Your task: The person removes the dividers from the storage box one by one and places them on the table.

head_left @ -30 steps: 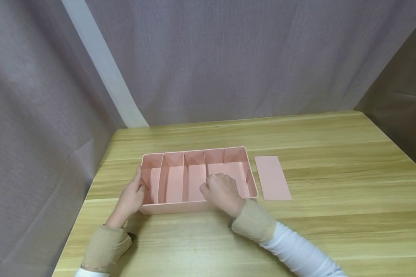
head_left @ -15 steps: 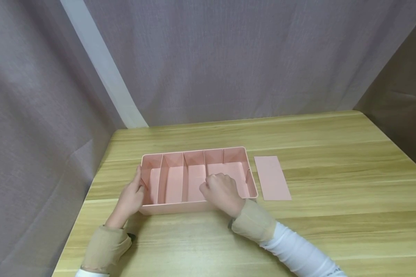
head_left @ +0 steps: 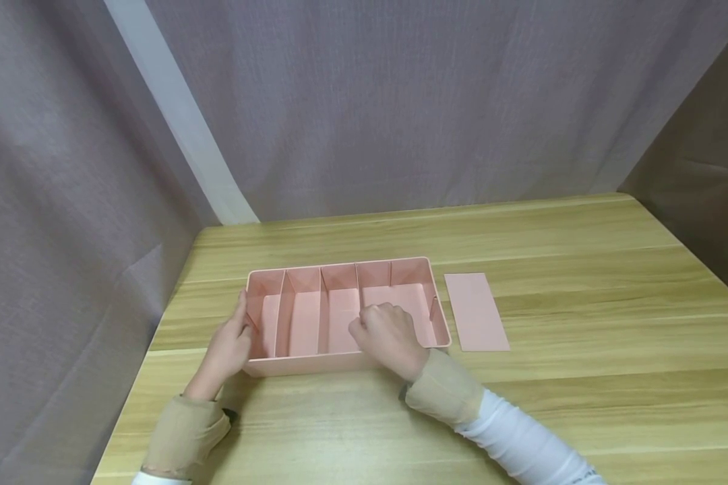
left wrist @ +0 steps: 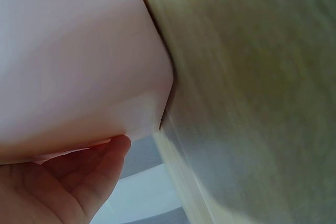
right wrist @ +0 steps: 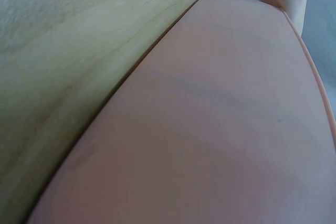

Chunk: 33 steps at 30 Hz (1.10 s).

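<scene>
A long pink box with upright dividers stands on the wooden table in the head view. At its left end my left hand holds the end wall, thumb at the rim. The left wrist view shows that hand's fingers against the pink wall. My right hand reaches over the near wall, its fingers curled at the near end of the rightmost divider; its fingertips are hidden below the knuckles. Mostly the box's outer wall fills the right wrist view.
A loose flat pink panel lies on the table just right of the box. Two more dividers stand in the box's left part. A grey curtain hangs behind the table.
</scene>
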Each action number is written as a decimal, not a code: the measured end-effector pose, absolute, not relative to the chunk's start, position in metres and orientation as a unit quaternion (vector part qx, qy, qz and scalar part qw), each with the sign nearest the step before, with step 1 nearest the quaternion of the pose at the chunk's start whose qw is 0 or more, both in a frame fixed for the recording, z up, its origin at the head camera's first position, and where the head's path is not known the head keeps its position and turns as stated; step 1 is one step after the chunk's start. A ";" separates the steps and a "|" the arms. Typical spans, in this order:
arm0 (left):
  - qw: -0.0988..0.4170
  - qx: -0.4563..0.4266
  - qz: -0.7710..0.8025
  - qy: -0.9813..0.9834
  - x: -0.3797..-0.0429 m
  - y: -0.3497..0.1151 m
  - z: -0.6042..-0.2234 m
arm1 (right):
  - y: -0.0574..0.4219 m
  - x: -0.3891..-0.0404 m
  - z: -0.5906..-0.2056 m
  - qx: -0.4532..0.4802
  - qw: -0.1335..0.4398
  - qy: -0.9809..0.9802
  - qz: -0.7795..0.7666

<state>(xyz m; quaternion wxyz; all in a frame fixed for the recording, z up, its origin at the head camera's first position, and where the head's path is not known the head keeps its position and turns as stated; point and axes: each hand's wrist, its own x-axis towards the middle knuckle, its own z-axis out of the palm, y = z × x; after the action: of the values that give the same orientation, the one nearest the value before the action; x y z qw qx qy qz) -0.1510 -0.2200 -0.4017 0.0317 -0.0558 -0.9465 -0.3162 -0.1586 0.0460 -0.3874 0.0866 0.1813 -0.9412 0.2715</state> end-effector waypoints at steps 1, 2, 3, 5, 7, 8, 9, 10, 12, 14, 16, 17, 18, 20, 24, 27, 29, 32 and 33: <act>0.031 -0.056 -0.316 -0.947 -0.151 -0.220 -0.402 | 0.046 -0.159 -0.387 0.181 0.088 -0.941 0.271; 0.032 -0.056 -0.315 -0.947 -0.151 -0.220 -0.402 | 0.046 -0.158 -0.387 0.181 0.089 -0.941 0.271; 0.032 -0.056 -0.315 -0.947 -0.151 -0.220 -0.402 | 0.046 -0.158 -0.387 0.181 0.089 -0.941 0.272; 0.031 -0.055 -0.316 -0.947 -0.151 -0.220 -0.401 | 0.046 -0.158 -0.387 0.180 0.089 -0.941 0.273; 0.031 -0.054 -0.315 -0.947 -0.151 -0.220 -0.401 | 0.045 -0.158 -0.386 0.179 0.090 -0.940 0.275; 0.031 -0.054 -0.315 -0.947 -0.151 -0.220 -0.401 | 0.045 -0.158 -0.386 0.179 0.090 -0.940 0.277; 0.030 -0.052 -0.315 -0.947 -0.151 -0.220 -0.401 | 0.045 -0.158 -0.386 0.179 0.091 -0.939 0.278; 0.028 -0.051 -0.315 -0.947 -0.151 -0.220 -0.401 | 0.045 -0.158 -0.386 0.179 0.092 -0.939 0.280; 0.026 -0.049 -0.315 -0.947 -0.151 -0.220 -0.401 | 0.046 -0.158 -0.386 0.179 0.092 -0.938 0.282; 0.024 -0.048 -0.316 -0.947 -0.151 -0.220 -0.401 | 0.046 -0.158 -0.386 0.179 0.094 -0.937 0.284; 0.025 -0.050 -0.317 -0.947 -0.151 -0.220 -0.401 | 0.047 -0.158 -0.385 0.179 0.095 -0.937 0.285; 0.026 -0.051 -0.317 -0.947 -0.151 -0.220 -0.401 | 0.047 -0.158 -0.385 0.179 0.095 -0.937 0.285; 0.027 -0.053 -0.316 -0.947 -0.151 -0.220 -0.401 | 0.047 -0.158 -0.385 0.178 0.095 -0.937 0.286; 0.029 -0.054 -0.315 -0.947 -0.151 -0.219 -0.400 | 0.047 -0.158 -0.385 0.178 0.097 -0.936 0.286; 0.029 -0.053 -0.314 -0.948 -0.151 -0.219 -0.400 | 0.047 -0.158 -0.385 0.179 0.102 -0.935 0.289; 0.027 -0.050 -0.314 -0.948 -0.151 -0.219 -0.400 | 0.047 -0.158 -0.385 0.182 0.108 -0.932 0.293; 0.025 -0.049 -0.314 -0.948 -0.151 -0.219 -0.400 | 0.047 -0.158 -0.385 0.183 0.112 -0.931 0.296; 0.026 -0.049 -0.314 -0.948 -0.151 -0.219 -0.400 | 0.047 -0.158 -0.385 0.184 0.116 -0.929 0.300; 0.027 -0.049 -0.314 -0.948 -0.151 -0.219 -0.400 | 0.047 -0.158 -0.385 0.185 0.118 -0.928 0.301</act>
<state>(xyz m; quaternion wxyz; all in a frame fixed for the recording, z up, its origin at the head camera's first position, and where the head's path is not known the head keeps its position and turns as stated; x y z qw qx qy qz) -0.1511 -0.2189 -0.4002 0.0266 -0.0490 -0.9477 -0.3144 -0.1581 0.0473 -0.3854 0.1179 0.1850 -0.9282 0.3007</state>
